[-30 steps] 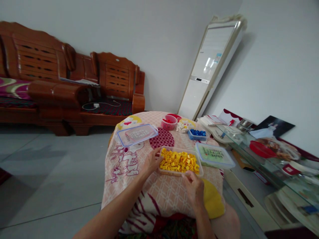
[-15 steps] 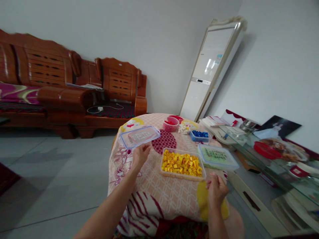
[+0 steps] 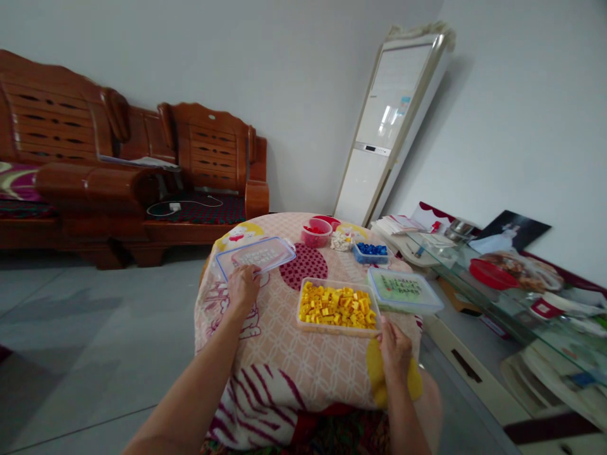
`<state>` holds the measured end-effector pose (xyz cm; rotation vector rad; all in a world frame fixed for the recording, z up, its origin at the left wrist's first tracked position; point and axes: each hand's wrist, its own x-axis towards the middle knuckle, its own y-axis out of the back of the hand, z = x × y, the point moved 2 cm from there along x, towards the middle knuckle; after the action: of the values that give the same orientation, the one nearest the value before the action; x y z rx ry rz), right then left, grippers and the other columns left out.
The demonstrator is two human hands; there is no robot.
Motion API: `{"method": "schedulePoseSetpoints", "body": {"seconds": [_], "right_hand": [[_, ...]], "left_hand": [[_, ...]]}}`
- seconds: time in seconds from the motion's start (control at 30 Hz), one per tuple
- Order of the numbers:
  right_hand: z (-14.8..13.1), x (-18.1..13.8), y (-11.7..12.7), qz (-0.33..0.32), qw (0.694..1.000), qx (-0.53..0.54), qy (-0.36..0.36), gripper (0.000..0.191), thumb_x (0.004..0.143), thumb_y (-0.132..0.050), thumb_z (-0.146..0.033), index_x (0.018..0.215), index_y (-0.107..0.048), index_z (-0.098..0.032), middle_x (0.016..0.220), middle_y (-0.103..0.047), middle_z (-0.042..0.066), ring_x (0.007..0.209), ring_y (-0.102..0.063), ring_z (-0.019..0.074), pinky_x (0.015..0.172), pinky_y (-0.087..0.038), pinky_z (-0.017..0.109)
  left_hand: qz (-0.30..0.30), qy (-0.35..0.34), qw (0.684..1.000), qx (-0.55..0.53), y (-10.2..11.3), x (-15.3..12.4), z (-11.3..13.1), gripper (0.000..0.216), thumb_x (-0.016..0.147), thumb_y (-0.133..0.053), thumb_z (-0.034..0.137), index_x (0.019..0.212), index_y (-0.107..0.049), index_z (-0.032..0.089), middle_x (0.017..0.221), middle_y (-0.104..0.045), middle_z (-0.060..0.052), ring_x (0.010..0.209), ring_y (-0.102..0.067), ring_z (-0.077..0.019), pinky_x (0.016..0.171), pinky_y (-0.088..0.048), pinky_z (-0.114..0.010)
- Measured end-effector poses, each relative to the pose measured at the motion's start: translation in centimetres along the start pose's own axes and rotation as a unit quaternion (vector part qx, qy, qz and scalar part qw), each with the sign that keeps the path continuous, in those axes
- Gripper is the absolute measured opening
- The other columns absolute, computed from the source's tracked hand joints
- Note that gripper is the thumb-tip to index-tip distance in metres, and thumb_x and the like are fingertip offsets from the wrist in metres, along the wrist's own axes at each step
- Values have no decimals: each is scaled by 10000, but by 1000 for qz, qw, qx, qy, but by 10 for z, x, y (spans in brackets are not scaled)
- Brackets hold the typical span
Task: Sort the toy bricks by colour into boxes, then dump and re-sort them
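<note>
Left of the box point(image 3: 337, 329) of yellow blocks point(image 3: 336, 306), the lid point(image 3: 265, 251) is overlapped at its near edge by the left hand point(image 3: 243, 289), fingers curled, and the box's near right corner is touched by the right hand point(image 3: 395, 346), fingers bent, either pinch unclear, cloth point(image 3: 281, 316) being exposed between.

Lettering point(image 3: 264, 254) on left lid point(image 3: 256, 253) too small to read, sofa point(image 3: 114, 145) cut off at left, forearms point(image 3: 194, 385) cropped below
</note>
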<state>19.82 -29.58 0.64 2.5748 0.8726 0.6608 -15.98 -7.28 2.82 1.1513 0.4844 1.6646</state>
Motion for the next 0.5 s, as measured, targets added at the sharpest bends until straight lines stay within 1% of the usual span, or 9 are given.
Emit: {"method": "schedulePoseSetpoints", "body": {"seconds": [0.17, 0.3, 0.4, 0.5], "right_hand": [[-3, -1, 0, -50, 997, 47, 26, 520, 858, -489, -623, 749, -701, -161, 495, -534, -4, 482, -492, 153, 513, -385, 265], [9, 1, -1, -69, 992, 104, 14, 508, 824, -571, -588, 940, -741, -124, 487, -481, -36, 474, -460, 139, 474, -375, 253], [19, 2, -3, -77, 988, 131, -8, 513, 813, -610, -565, 1041, -736, -123, 507, -487, -41, 479, -458, 128, 459, -372, 241], [23, 2, -3, -77, 987, 141, -26, 498, 801, -638, -549, 1050, -741, -131, 520, -505, -35, 477, -454, 120, 446, -365, 235]], "left_hand": [[26, -44, 998, -36, 6, 2, 3, 278, 826, -500, 258, 973, -718, 166, 971, -700, -116, 978, -613, -285, 886, -449, -376], [74, -55, 994, -63, 21, 3, 11, 266, 860, -481, 285, 939, -707, 169, 961, -701, -109, 970, -610, -270, 904, -450, -376], [108, -63, 988, -91, 41, 4, 21, 254, 872, -496, 299, 966, -698, 177, 989, -711, -99, 988, -615, -260, 924, -457, -378], [129, -64, 981, -127, 70, 3, 38, 253, 860, -538, 309, 998, -705, 179, 1034, -722, -91, 984, -637, -251, 926, -471, -370]]}}
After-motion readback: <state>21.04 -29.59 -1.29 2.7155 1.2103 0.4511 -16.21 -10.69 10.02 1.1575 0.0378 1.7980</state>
